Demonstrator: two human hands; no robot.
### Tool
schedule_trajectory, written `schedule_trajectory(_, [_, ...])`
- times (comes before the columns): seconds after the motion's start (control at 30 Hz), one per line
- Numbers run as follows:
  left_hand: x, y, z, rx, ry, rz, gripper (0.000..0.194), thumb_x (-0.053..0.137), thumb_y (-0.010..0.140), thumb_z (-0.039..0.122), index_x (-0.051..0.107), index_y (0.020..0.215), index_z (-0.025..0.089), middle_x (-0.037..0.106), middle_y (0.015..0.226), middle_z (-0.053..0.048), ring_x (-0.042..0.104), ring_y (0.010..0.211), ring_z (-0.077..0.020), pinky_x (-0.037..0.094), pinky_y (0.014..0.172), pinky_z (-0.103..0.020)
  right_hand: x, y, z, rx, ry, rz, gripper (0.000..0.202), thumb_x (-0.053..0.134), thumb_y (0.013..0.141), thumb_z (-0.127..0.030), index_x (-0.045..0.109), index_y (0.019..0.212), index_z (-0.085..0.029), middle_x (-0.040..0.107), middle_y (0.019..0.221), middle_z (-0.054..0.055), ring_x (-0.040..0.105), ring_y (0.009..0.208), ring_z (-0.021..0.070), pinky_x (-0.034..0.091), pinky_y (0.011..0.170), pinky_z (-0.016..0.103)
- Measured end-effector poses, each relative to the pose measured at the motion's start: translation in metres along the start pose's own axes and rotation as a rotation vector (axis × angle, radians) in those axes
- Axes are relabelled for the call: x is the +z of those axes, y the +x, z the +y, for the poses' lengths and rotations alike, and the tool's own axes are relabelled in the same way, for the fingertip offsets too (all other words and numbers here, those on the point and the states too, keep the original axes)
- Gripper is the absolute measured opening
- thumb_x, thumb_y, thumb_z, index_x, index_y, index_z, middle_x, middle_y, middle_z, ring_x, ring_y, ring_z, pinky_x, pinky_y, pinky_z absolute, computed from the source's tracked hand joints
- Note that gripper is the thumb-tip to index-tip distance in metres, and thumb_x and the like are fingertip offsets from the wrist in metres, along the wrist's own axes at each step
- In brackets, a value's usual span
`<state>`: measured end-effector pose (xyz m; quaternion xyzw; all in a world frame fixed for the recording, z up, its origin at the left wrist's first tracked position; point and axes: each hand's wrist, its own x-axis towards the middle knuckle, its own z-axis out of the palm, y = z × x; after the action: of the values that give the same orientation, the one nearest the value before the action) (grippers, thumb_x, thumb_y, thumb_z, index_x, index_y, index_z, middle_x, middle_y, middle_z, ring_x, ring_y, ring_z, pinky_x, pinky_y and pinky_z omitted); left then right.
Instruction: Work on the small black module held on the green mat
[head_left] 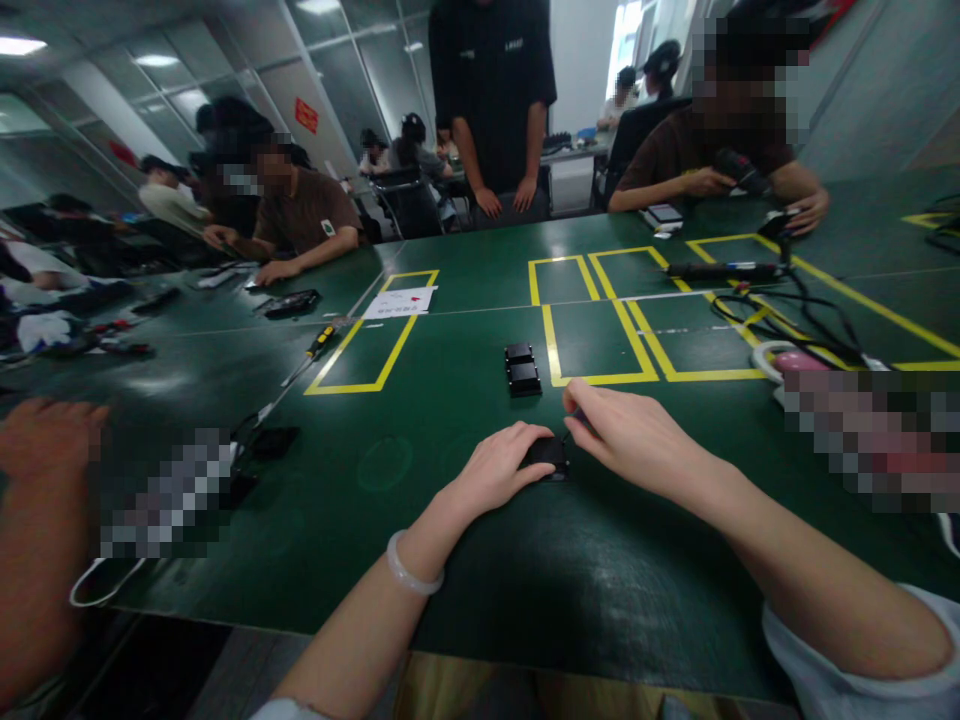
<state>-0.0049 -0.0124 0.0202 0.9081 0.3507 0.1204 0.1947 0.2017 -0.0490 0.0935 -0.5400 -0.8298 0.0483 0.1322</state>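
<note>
On the green table [337,540], my left hand [504,462] grips a small black block [553,458], its fingers over the top and the thumb along the near side. Just right of the block, my right hand [611,425] is closed in a pinch around a small dark tool [574,425], whose thin end points down at the block's right side. Most of the tool is hidden by the fingers. Beyond my hands, two similar black blocks [523,370] lie one behind the other.
Yellow tape outlines [600,380] mark the table. A yellow-and-black screwdriver [321,342] and a white paper [397,302] lie left of centre. Black cables [817,310] and a tape roll [766,362] are at right. Another person's arm [45,540] reaches in at left; other people sit or stand across.
</note>
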Motion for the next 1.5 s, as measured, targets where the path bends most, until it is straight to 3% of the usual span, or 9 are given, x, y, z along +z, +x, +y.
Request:
schedule_trajectory(0.1, [0.0010,0.0000,-0.0005,-0.002,0.005,0.000,0.036,0.055,0.093,0.042,0.050,0.123,0.023,0.060,0.115,-0.005,0.059,0.106,-0.0227,0.049,0.093,-0.036,0.0018,0.0022,-0.0009,0.045,-0.066,-0.016,0.020,0.037,0.098,-0.037,0.047,0.097,-0.020,0.066,0.081,0.004,0.062,0.071,0.0196,0.030,0.057,0.028])
schedule_trajectory(0.4, [-0.0012,0.0001,0.0015,-0.002,0.002,-0.006,0.035,0.055,0.093,0.043,0.050,0.122,0.023,0.059,0.116,-0.006,0.059,0.106,-0.0232,0.049,0.092,-0.036,-0.0018,-0.0011,0.0013,-0.009,0.037,-0.002,0.009,0.041,0.092,-0.024,0.045,0.100,-0.021,0.064,0.084,0.002,0.060,0.071,0.0165,0.031,0.058,0.026])
schedule_trajectory(0.6, [-0.0002,0.0001,0.0003,-0.006,0.006,-0.005,0.035,0.055,0.094,0.042,0.050,0.123,0.023,0.060,0.115,-0.006,0.059,0.105,-0.0232,0.049,0.092,-0.037,0.0019,0.0025,-0.0014,0.044,-0.057,-0.006,0.021,0.036,0.097,-0.038,0.047,0.097,-0.020,0.067,0.079,0.004,0.061,0.068,0.0194,0.029,0.056,0.027])
schedule_trajectory(0.8, [-0.0022,-0.0002,0.0017,-0.005,-0.013,-0.009,0.035,0.054,0.094,0.043,0.050,0.122,0.023,0.060,0.116,-0.006,0.059,0.106,-0.0233,0.048,0.093,-0.037,0.0013,0.0007,0.0030,0.001,0.016,-0.020,0.010,0.038,0.096,-0.027,0.044,0.101,-0.020,0.066,0.084,0.003,0.059,0.069,0.0173,0.030,0.055,0.027])
schedule_trajectory(1.07, [-0.0009,0.0002,0.0006,-0.003,0.002,-0.010,0.035,0.055,0.093,0.043,0.050,0.122,0.023,0.060,0.115,-0.006,0.059,0.106,-0.0233,0.049,0.092,-0.037,0.0021,0.0017,0.0012,0.016,-0.005,-0.005,0.015,0.037,0.097,-0.034,0.045,0.097,-0.021,0.065,0.081,0.003,0.060,0.069,0.0183,0.031,0.057,0.027])
schedule_trajectory(1.33, [-0.0020,0.0000,0.0018,0.001,-0.001,-0.011,0.034,0.054,0.094,0.042,0.050,0.122,0.024,0.059,0.117,-0.006,0.059,0.107,-0.0233,0.049,0.093,-0.037,0.0020,-0.0005,0.0056,-0.035,0.058,0.012,0.008,0.041,0.092,-0.025,0.044,0.098,-0.021,0.064,0.084,0.002,0.058,0.069,0.0158,0.031,0.057,0.026])
schedule_trajectory(1.5, [-0.0013,-0.0001,0.0012,-0.003,0.008,-0.007,0.035,0.055,0.093,0.043,0.050,0.122,0.023,0.060,0.115,-0.006,0.059,0.106,-0.0234,0.049,0.092,-0.037,0.0016,0.0018,0.0025,0.019,-0.002,0.000,0.013,0.040,0.096,-0.034,0.045,0.096,-0.021,0.066,0.082,0.003,0.059,0.068,0.0176,0.030,0.056,0.027])
